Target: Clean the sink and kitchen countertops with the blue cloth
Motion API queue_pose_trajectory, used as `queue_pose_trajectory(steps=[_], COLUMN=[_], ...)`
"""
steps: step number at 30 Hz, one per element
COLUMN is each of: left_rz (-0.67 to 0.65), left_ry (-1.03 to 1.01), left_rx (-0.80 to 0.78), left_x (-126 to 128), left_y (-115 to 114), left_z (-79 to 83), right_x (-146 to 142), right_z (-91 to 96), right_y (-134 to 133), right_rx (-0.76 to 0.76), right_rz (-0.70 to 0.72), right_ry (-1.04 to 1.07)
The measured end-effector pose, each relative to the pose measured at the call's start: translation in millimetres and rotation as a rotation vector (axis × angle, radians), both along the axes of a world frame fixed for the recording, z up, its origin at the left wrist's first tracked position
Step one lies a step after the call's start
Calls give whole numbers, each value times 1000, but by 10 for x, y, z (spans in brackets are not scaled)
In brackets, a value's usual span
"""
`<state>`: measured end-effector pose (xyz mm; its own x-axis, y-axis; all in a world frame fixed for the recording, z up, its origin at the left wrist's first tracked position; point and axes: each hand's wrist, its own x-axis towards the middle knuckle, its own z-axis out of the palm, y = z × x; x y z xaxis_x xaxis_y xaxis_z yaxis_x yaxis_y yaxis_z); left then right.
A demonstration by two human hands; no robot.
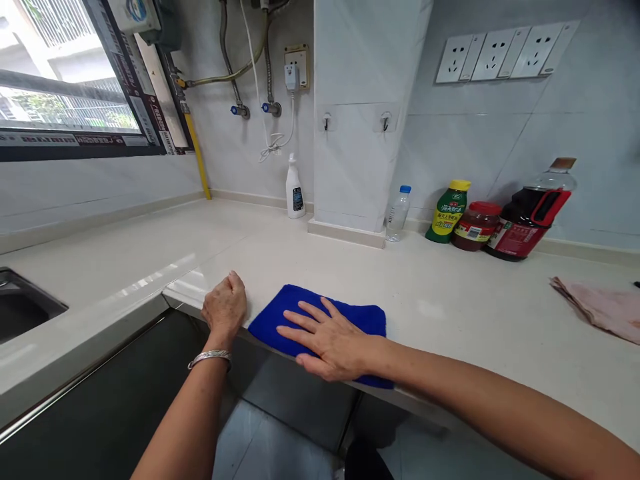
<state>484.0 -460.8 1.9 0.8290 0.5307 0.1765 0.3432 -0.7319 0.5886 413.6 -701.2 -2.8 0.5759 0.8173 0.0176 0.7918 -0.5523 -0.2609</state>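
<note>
A folded blue cloth (360, 319) lies at the front edge of the white countertop (450, 307). My right hand (327, 337) lies flat on it, fingers spread and pointing left. My left hand (225, 307) rests on the counter edge just left of the cloth, curled into a loose fist with nothing visible in it. A silver bracelet (210, 359) sits on my left wrist.
A sink (20, 307) is set in the counter at far left. Against the back wall stand a white spray bottle (295, 188), a small water bottle (398, 213), a green bottle (449, 211), a red-lidded jar (475, 227) and a dark oil jug (530, 219). A pink cloth (600, 308) lies at right.
</note>
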Motion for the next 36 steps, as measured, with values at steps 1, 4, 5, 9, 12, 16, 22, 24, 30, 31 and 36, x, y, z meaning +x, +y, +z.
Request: queue_pose_trajectory(steps=[1,4,5,9,12,16,22,24,30,31,36], left_rz=[0,8,10,10,-1,-21,-52,-54,-52,-50,-70], left_ry=[6,22,25,25,32,78,65,64,39,34,68], left_rx=[3,16,22,36,33,57,61,54,45,48,67], left_x=[-1,-7,-9,-11,-2,17,26,29,45,51,66], left_y=[-3,-11,-14,-20,-26,-41,-36,-24,12,19,43], left_z=[5,11,9,-6,-17,-34,-70,-79,-100,-100,-72], right_x=[-85,-355,-443,-733,-854,-860,-569,-444,-107,-55,83], right_z=[-14,-65,-88,-236,-376,-483,-396,-322,-101,-89,-115], right_y=[-94,-403,-514,-924,-1078,-974,-437,-256,226,302,495], right_rx=[6,11,8,-26,-91,-181,-210,-204,-137,-120,-76], right_rz=[1,-34,-49,-92,-90,-119,-65,-27,47,57,72], right_ry=[-15,-70,-91,-182,-250,-304,-243,-210,-178,-181,-204])
